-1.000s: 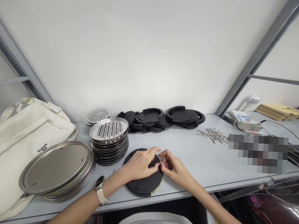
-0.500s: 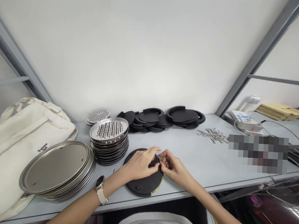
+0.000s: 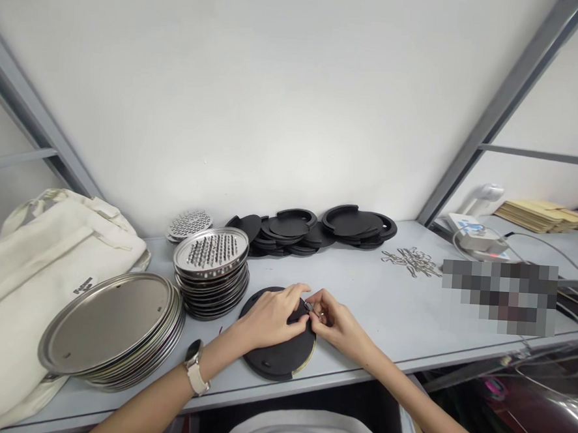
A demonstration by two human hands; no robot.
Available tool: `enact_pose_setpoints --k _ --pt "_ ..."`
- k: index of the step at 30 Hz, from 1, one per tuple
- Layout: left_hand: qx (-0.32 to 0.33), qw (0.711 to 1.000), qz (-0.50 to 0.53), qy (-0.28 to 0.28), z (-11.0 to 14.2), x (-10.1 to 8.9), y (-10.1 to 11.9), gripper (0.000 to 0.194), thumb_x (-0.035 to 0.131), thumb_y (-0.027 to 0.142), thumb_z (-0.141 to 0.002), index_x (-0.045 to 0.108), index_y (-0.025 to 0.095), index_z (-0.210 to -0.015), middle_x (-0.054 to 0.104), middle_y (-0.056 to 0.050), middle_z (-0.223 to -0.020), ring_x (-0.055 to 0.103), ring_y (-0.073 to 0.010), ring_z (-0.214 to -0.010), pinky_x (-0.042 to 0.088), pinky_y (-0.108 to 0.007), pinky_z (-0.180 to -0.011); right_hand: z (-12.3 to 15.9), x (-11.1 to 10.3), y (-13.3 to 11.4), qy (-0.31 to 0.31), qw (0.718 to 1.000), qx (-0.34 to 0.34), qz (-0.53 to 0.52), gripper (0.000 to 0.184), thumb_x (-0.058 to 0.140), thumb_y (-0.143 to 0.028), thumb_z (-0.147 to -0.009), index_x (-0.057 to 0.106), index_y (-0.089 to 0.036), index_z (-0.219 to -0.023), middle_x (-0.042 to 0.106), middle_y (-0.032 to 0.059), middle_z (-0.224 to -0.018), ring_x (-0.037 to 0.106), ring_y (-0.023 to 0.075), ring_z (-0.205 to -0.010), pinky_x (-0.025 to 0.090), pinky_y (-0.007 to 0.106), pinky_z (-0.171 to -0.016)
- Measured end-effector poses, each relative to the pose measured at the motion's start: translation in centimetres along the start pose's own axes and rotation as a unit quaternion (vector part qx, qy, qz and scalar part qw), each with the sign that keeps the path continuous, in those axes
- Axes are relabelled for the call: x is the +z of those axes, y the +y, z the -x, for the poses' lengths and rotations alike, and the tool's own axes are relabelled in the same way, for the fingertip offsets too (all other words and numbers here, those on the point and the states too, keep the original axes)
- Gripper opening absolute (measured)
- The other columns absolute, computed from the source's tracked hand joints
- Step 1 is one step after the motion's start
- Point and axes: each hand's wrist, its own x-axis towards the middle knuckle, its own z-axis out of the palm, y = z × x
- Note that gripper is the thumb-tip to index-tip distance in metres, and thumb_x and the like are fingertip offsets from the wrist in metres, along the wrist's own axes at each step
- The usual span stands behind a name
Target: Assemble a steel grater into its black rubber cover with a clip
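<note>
A black round disc [image 3: 280, 358] lies on the grey table [image 3: 391, 314] close to its front edge. My left hand [image 3: 270, 316] rests on the disc's top with fingers curled, pressing it down near the right rim. My right hand [image 3: 338, 323] pinches a small metal clip [image 3: 309, 306] against that rim, fingers closed round it. A watch sits on my left wrist.
Left of the disc stand a stack of perforated metal plates [image 3: 210, 270] and a stack of plain metal trays [image 3: 110, 326]. A white cloth bag [image 3: 31, 272] lies far left. Black discs [image 3: 312, 228] are piled at the back, loose metal clips [image 3: 412, 260] to the right.
</note>
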Motion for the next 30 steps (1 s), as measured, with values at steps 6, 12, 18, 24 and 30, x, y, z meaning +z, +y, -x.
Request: enact_pose_setpoints --k 6,12,18,24,30 --pt "-0.003 1.0 0.001 -0.002 0.0 -0.02 0.06 0.039 0.05 0.026 -0.083 0.041 0.021 -0.12 0.058 -0.002 -0.091 0.06 -0.0178 -0.077 0.045 -0.027 -0.069 0.0 0.01 -0.16 0.004 1.0 -0.001 -0.007 0.015 0.051 -0.023 -0.082 0.045 -0.021 -0.096 0.039 -0.0067 -0.067 0.038 0.0099 -0.057 0.034 0.022 -0.054" --pt "-0.003 1.0 0.004 -0.003 -0.02 -0.05 0.07 0.04 0.051 0.027 -0.082 0.041 0.021 -0.12 0.058 -0.002 -0.091 0.06 -0.0176 -0.077 0.045 -0.027 -0.069 -0.03 0.04 -0.24 0.002 1.0 0.002 -0.001 0.016 0.051 -0.023 -0.082 0.044 -0.021 -0.096 0.039 -0.0065 -0.067 0.038 0.0098 -0.057 0.035 0.022 -0.055" --pt "-0.005 1.0 0.003 -0.003 0.0 -0.13 0.08 0.04 0.051 0.027 -0.082 0.041 0.022 -0.12 0.058 -0.002 -0.092 0.06 -0.0174 -0.076 0.044 -0.027 -0.068 0.0 0.04 -0.15 0.001 1.0 0.003 -0.003 0.016 0.05 -0.022 -0.082 0.044 -0.021 -0.097 0.038 -0.0067 -0.067 0.037 0.0098 -0.057 0.033 0.022 -0.055" --pt "-0.004 1.0 -0.001 -0.001 0.01 -0.07 0.12 0.04 0.051 0.027 -0.082 0.041 0.022 -0.12 0.059 -0.001 -0.092 0.06 -0.0175 -0.076 0.044 -0.027 -0.068 0.06 0.12 0.05 0.003 1.0 0.006 -0.01 0.016 0.05 -0.022 -0.082 0.044 -0.021 -0.096 0.038 -0.007 -0.067 0.036 0.0096 -0.056 0.032 0.022 -0.054" --pt "-0.005 1.0 -0.003 -0.003 0.01 -0.08 0.14 0.04 0.051 0.026 -0.082 0.041 0.022 -0.12 0.059 -0.001 -0.094 0.06 -0.0178 -0.078 0.045 -0.028 -0.068 0.04 0.14 -0.01 0.008 1.0 0.008 -0.016 0.017 0.049 -0.02 -0.082 0.044 -0.021 -0.098 0.038 -0.0066 -0.068 0.037 0.01 -0.058 0.032 0.022 -0.055"
